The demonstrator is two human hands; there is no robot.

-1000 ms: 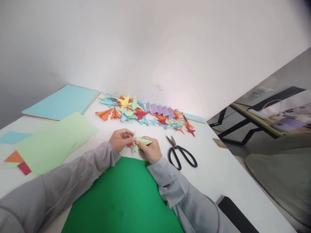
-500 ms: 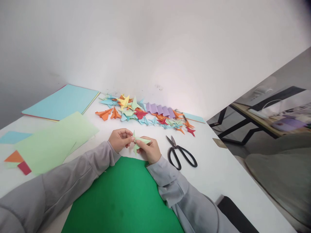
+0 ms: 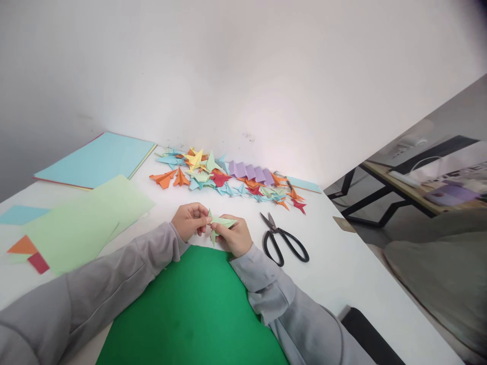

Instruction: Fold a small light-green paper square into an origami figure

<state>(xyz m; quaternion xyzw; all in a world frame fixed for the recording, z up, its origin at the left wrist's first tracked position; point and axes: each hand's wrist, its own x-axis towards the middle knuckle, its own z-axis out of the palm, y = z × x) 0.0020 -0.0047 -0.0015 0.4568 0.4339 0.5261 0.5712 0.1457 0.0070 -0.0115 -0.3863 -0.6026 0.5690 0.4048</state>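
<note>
A small light green folded paper figure point(image 3: 224, 221), with pointed ends like a plane or bird, is held between my two hands above the white table. My left hand point(image 3: 189, 221) pinches its left end between thumb and fingers. My right hand point(image 3: 236, 236) grips its body, thumb on top and fingers beneath, hiding part of it. Just below the hands lies a green sheet point(image 3: 190, 309), partly covered by my sleeves. Black-handled scissors point(image 3: 280, 238) rest to the right of my right hand, blades slightly apart.
Folded paper figures in several colours point(image 3: 211, 177) and a purple pleated strip point(image 3: 251, 172) lie along the wall. Blue sheets point(image 3: 99, 159) are stacked at back left. Light green sheets point(image 3: 76, 223) and small orange and red scraps point(image 3: 38, 263) lie left. A black object point(image 3: 367, 337) sits front right.
My left hand has shifted very slightly, and the light green paper figure has tilted and lowered a little at its left end. Everything else looks the same.
</note>
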